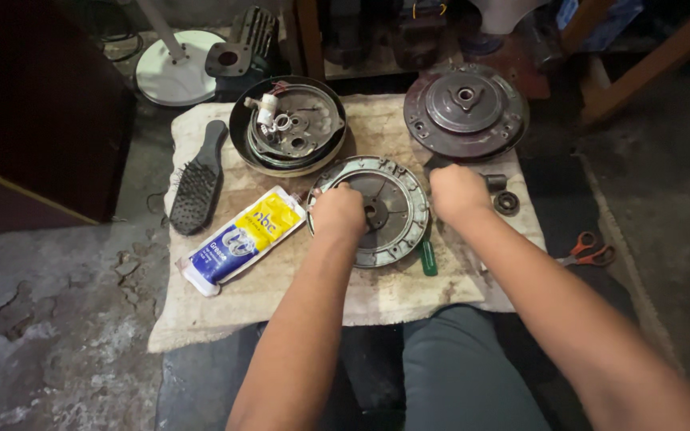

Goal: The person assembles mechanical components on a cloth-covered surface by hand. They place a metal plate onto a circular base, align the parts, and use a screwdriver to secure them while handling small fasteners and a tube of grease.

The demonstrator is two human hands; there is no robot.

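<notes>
Round grey metal disc (pixel 389 209), ribbed, dark hub, under left hand (pixel 339 211), closed on its rim. Right hand (pixel 457 191) fisted just beyond the disc's right edge; contents hidden, fingertips unseen.

Grease pouch (pixel 241 239) left of disc (pixel 393 231); brush (pixel 197 187) perhaps farther left.

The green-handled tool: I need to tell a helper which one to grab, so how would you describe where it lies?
Start at the pale cloth spread on the floor, then find the round grey metal cover plate at its middle, where both hands rest. The green-handled tool lies at that plate's lower right edge, partly tucked under it. Nothing else on the cloth is green.
</notes>
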